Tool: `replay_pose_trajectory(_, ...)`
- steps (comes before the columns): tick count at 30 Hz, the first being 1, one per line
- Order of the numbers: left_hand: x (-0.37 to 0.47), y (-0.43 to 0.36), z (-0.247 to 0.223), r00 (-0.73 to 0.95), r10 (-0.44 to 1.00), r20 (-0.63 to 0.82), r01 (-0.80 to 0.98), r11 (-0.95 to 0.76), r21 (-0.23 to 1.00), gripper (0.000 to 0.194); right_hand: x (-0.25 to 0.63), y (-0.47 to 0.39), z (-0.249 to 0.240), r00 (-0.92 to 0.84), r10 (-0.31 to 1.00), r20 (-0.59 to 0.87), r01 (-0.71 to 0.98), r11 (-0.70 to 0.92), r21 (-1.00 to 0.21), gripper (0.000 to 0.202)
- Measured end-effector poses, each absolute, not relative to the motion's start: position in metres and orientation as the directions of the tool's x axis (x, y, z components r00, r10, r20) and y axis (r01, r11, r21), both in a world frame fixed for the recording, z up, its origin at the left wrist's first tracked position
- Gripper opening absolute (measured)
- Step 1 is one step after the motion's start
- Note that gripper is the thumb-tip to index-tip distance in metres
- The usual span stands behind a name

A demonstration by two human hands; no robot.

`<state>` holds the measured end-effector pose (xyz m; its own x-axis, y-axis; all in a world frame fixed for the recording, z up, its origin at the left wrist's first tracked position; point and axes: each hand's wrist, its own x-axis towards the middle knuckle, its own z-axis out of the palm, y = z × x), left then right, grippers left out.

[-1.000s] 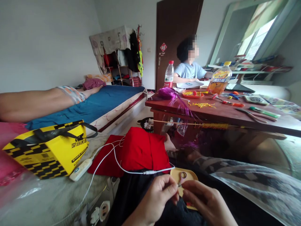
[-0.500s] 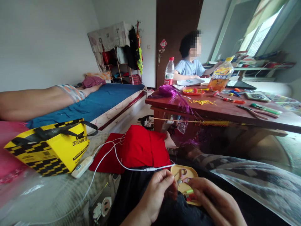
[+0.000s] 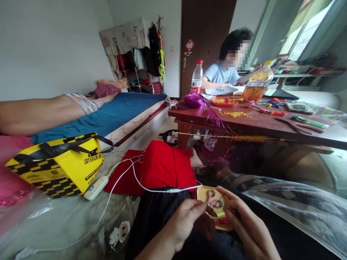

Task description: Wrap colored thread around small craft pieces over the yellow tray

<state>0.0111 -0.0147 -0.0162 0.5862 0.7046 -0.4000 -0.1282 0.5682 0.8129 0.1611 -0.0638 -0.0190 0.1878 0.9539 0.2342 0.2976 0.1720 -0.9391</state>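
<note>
My left hand (image 3: 187, 220) is closed in a pinch, thumb against forefinger. Whatever lies between those fingertips is too small to name. Opposite it, my right hand (image 3: 248, 225) is partly curled, its forefinger reaching forward; a fine line seems to run near its fingertips, but I cannot make out what it is. Both hands are above my lap, over a small yellow tray (image 3: 201, 193). A pair of small scissors (image 3: 217, 204) with pinkish handles rests in the tray. Red and bright green items (image 3: 222, 219) lie at its near end, partly hidden by my right hand.
A white cable with an inline controller (image 3: 96, 187) crosses the bed beside red cloth (image 3: 168, 166). At left stands a yellow bag (image 3: 62, 166). Pliers (image 3: 294, 125), bottles and purple strands (image 3: 195, 101) are on the red table (image 3: 255, 121). One person sits behind it; another lies at left.
My right hand has moved slightly up, its forefinger now stretched out further. The left hand has shifted a little right, still pinched. The seated person's head has leaned forward to the right.
</note>
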Motion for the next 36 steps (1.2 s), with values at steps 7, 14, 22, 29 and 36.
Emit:
replay_pose_trajectory(7, 0.010, -0.010, -0.016, 0.602, 0.645, -0.471, -0.024, 0.604, 0.796, 0.035, 0.159, -0.063, -0.015, 0.274, 0.939, 0.208, 0.248, 0.140, -0.959, 0.024)
replay_pose_trajectory(14, 0.009, -0.007, -0.022, 0.611, 0.591, -0.526, -0.040, 0.687, 0.725, 0.035, 0.164, -0.065, -0.017, 0.159, 0.970, 0.183, 0.310, 0.127, -0.942, 0.023)
replay_pose_trajectory(22, 0.010, -0.004, -0.028, 0.638, 0.537, -0.552, -0.067, 0.752, 0.655, 0.034, 0.166, -0.064, -0.020, -0.084, 0.957, 0.277, 0.637, 0.265, -0.724, 0.019)
replay_pose_trajectory(29, 0.010, -0.006, -0.026, 0.629, 0.550, -0.550, -0.044, 0.732, 0.680, 0.033, 0.164, -0.061, -0.021, -0.101, 0.937, 0.334, 0.702, 0.305, -0.644, 0.019)
replay_pose_trajectory(36, 0.009, -0.006, -0.025, 0.627, 0.554, -0.548, -0.037, 0.724, 0.689, 0.038, 0.161, -0.061, -0.024, -0.094, 0.943, 0.319, 0.695, 0.291, -0.657, 0.021)
